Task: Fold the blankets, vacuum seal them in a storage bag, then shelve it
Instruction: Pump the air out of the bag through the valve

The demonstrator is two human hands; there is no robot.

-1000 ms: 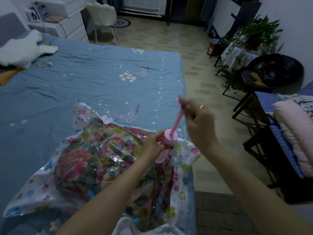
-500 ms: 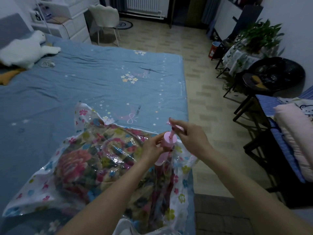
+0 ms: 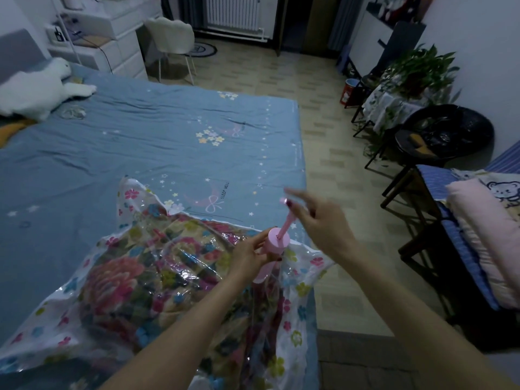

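A clear flower-printed vacuum storage bag [image 3: 157,280] lies on the near corner of the blue bed [image 3: 146,142], with a folded floral blanket [image 3: 132,282] bunched inside it. The bag's plastic is crinkled and loose around the blanket, its edges splayed out flat on the sheet.

A pink hand pump [image 3: 274,249] stands on the bag near the bed's right edge. Its long axis runs up and slightly to the right: the base presses down onto the bag, the round cap faces up, and the thin plunger rod [image 3: 287,222] sticks out of the cap toward the right hand.

The left hand [image 3: 249,256] is wrapped around the pump's barrel just under the cap, fingers closed on it. The right hand [image 3: 318,223] holds the top of the plunger rod between thumb and fingers, with the index finger stretched out and blurred.

To the right, off the bed, folded pink bedding [image 3: 484,229] is stacked on a chair. A white plush toy [image 3: 36,85] lies at the head of the bed.
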